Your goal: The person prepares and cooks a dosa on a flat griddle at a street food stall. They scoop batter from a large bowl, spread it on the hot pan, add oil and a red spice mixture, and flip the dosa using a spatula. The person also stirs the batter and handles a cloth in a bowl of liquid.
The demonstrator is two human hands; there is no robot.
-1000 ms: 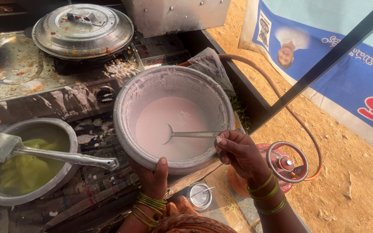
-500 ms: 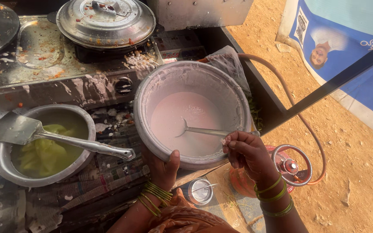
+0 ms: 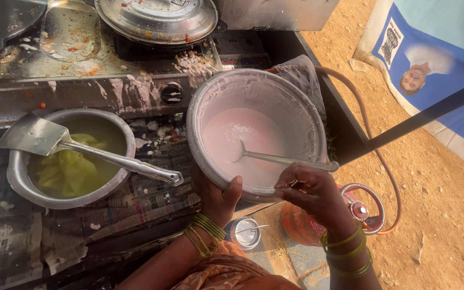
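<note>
Since the earlier frame the batter pot (image 3: 257,131) has shifted toward 3 o'clock and slightly down in view, and the ladle (image 3: 275,157) handle has swung with it; both hands remain on their holds.

At 9 o'clock sits a dented round metal bowl (image 3: 70,157) holding yellow-green pieces in murky liquid. A flat steel spatula (image 3: 81,149) lies across it, blade at 10 o'clock, round handle pointing toward 4 o'clock, past the rim. Beneath are stained newspaper sheets (image 3: 12,241). At 12 o'clock a spattered, domed metal lid (image 3: 157,19) rests on the stove top (image 3: 71,64), which is crusted with dried white splashes.

The left hand (image 3: 217,200), with green bangles at the wrist, clamps the pot's near rim, thumb hooked over the edge. The pot is round and metal, its inner wall coated in a dried pale film, with smooth pinkish-white batter inside. The ladle's long axis runs roughly 9 to 3 o'clock, bowl sunk in the batter, thin metal handle pointing toward 3 o'clock over the rim. The right hand (image 3: 311,192) pinches the handle's end, fingers closed.

At 4 o'clock are an orange gas cylinder (image 3: 302,225) and an orange hose (image 3: 374,145) over sandy ground.
</note>
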